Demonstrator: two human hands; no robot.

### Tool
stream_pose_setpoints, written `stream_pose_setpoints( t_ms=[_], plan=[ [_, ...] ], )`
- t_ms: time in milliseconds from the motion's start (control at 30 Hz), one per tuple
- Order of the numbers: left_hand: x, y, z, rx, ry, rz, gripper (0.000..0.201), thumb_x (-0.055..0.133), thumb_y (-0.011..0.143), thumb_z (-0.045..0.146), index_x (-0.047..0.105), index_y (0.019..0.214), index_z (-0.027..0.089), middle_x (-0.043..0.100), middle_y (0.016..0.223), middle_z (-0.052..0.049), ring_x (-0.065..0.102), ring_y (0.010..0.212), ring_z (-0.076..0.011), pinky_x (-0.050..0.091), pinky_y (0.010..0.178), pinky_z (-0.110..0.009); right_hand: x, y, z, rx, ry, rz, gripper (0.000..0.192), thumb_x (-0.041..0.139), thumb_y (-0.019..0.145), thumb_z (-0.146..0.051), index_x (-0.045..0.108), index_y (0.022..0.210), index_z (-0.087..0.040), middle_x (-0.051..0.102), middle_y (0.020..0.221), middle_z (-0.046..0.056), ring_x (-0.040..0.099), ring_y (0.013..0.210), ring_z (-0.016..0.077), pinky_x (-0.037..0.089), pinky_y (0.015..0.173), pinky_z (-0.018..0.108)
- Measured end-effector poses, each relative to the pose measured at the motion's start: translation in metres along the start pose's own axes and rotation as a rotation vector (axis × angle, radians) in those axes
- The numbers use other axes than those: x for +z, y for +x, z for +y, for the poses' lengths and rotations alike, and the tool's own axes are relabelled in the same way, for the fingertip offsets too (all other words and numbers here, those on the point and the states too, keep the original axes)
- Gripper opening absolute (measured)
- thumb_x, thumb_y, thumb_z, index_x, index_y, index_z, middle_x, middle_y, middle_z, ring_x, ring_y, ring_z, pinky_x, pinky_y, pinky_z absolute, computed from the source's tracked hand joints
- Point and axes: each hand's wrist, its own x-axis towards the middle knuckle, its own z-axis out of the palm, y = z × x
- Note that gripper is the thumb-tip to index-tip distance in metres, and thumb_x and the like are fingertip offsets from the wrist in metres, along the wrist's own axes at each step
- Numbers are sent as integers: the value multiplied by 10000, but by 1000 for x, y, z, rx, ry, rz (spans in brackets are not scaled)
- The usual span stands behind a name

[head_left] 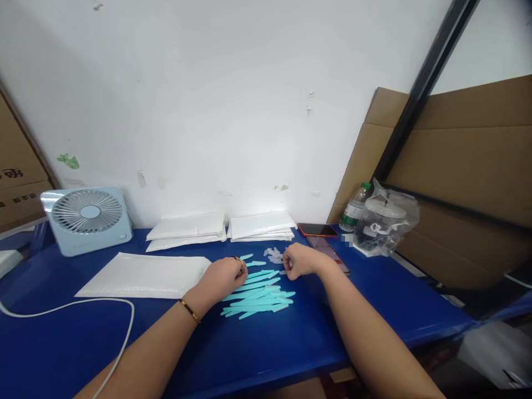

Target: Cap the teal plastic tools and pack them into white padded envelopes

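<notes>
A pile of several thin turquoise sticks (260, 296) lies on the blue table (257, 349) in front of me. My left hand (224, 277), with a ring and a gold bracelet, rests curled on the left edge of the pile and touches the sticks. My right hand (300, 259) is curled beside a small heap of clear plastic pieces (274, 255) just behind the pile. Whether either hand pinches something is hidden by the fingers.
A flat white padded envelope (141, 274) lies left of my hands; two stacks of envelopes (257, 226) sit by the wall. A light-blue fan (87, 219) stands far left with a white cable (83, 305). Two phones (322, 235), a bottle (353, 208) and a plastic bag (386, 219) are at right.
</notes>
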Motion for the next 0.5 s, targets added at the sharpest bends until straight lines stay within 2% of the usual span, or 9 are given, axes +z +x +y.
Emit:
stream_pose_setpoints(
  t_ms=[200,400,500],
  plan=[
    [-3,0,-5,-18,-3,13,230,406,814,278,538,644,197,613,689,-31,529,588,-148,282,521,-257,-2,-2,-3,-12,50,35,99,600,549,-133,642,631,-168,634,619,4,536,536,120,357,485,203],
    [-8,0,-5,-35,-15,-1,238,381,839,270,560,706,187,628,766,-52,560,648,-157,327,551,-252,-7,-7,-8,-45,297,55,186,506,632,-98,603,777,-162,614,632,-7,582,522,118,400,491,186],
    [-9,0,-6,-29,-58,4,228,380,839,250,572,732,189,628,801,-49,566,678,-153,343,569,-247,-5,-5,-9,-105,334,66,201,516,627,-87,609,787,-163,602,603,-15,581,531,121,413,508,191]
  ],
)
